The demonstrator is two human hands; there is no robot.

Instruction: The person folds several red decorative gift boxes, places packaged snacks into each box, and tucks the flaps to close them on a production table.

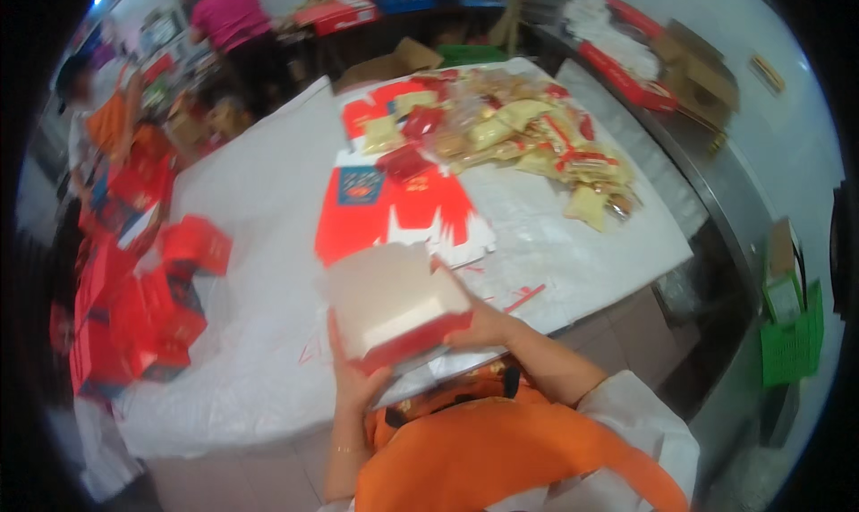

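Note:
Between my two hands is a red paperboard box, tilted so that its cream inside faces up; it looks empty. My left hand is closed on its left side, and my right hand grips the right side, fingertips partly behind the board. Just beyond the box lies a stack of flat red box blanks with a blue panel. A heap of wrapped snack packets, yellow, clear and red, spreads over the far right of the table. Dark red packets rest on the blanks.
The table has a white sheet over it. Several folded red boxes crowd its left edge, close to a person in orange. Another person in pink stands farther back. At right are a metal counter, an open carton and a green basket.

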